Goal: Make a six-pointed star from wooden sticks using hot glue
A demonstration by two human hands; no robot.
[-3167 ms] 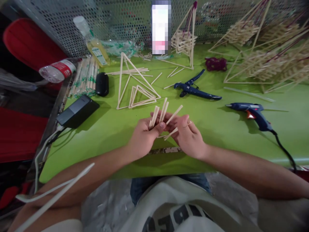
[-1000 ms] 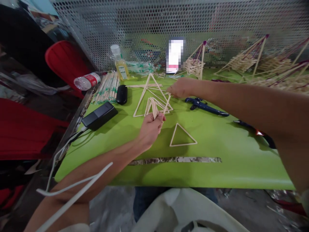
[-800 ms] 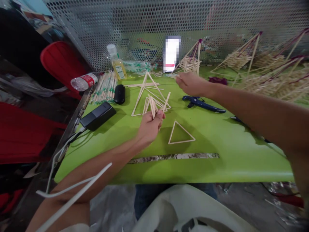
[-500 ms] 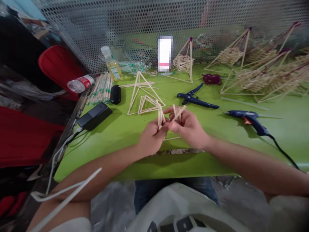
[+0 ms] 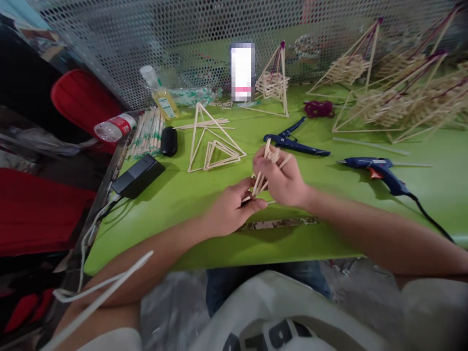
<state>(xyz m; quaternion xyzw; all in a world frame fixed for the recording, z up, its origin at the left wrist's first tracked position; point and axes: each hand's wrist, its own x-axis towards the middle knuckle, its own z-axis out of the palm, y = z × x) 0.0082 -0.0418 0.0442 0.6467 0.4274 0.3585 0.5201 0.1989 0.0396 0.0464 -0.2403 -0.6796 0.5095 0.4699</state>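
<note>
Several short wooden sticks (image 5: 260, 184) are bunched between my hands above the front of the green table. My right hand (image 5: 287, 178) is closed around their upper part, with ends poking out past the fingers. At their lower ends is my left hand (image 5: 228, 207), its thumb stretched along and its fingers curled about a stick end; part of its grip is hidden. A triangular frame of sticks (image 5: 195, 139) stands behind my left hand, with smaller stacked stick triangles (image 5: 219, 164) at its base. Just beyond my right hand lies a dark blue cutter (image 5: 296, 145) with its handles spread.
A blue glue gun (image 5: 369, 165) with its cord lies at right. Finished stick pyramids (image 5: 272, 85), purple yarn (image 5: 319, 109) and a phone (image 5: 243, 70) stand along the mesh panel. At left are a black adapter (image 5: 138, 176), bundled sticks (image 5: 148, 131) and bottles (image 5: 164, 100).
My right hand has drawn the sticks together and risen slightly over my left. The sticks, earlier split between both hands, are now mostly in the right. The view has shifted a little.
</note>
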